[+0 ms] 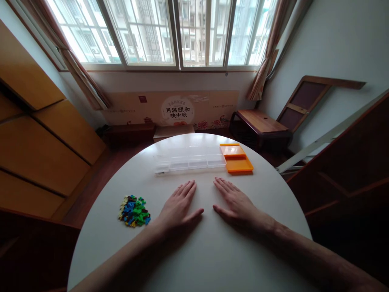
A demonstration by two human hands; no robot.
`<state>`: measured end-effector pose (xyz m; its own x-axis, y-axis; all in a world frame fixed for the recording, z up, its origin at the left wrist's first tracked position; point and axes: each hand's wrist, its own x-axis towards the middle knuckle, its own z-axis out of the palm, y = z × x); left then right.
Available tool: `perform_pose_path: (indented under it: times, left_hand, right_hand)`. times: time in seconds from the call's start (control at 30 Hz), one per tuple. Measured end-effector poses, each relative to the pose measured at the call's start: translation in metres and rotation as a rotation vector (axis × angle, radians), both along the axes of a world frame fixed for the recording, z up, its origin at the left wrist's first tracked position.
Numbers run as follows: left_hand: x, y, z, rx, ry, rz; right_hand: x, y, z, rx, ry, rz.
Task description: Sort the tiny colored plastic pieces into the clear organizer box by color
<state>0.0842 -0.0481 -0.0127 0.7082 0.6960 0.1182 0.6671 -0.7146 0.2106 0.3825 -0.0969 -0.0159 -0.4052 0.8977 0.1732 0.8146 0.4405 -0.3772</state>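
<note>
My left hand (pixel 178 207) and my right hand (pixel 235 202) lie flat, palms down, on a round white table (pixel 194 259), fingers together and pointing away from me. Neither holds anything. A small heap of colourful toy bricks (pixel 134 211), blue, green, yellow and black, sits just left of my left hand. Beyond my fingertips stands a clear plastic box (pixel 190 158) with several compartments. An orange lid or tray (pixel 236 158) lies at its right end.
A dark wooden low table (pixel 259 123) stands beyond the round table at the right. Wooden cabinets (pixel 39 138) line the left wall. A board with printed characters (pixel 178 109) leans under the window. A framed panel (pixel 304 101) leans on the right wall.
</note>
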Motion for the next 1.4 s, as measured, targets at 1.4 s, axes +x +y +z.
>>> perform_pose_path:
  times: [1.4]
  left_hand:
    - [-0.015, 0.003, 0.004, -0.054, 0.073, -0.090]
  right_hand:
    - [-0.018, 0.006, -0.005, -0.025, -0.118, -0.045]
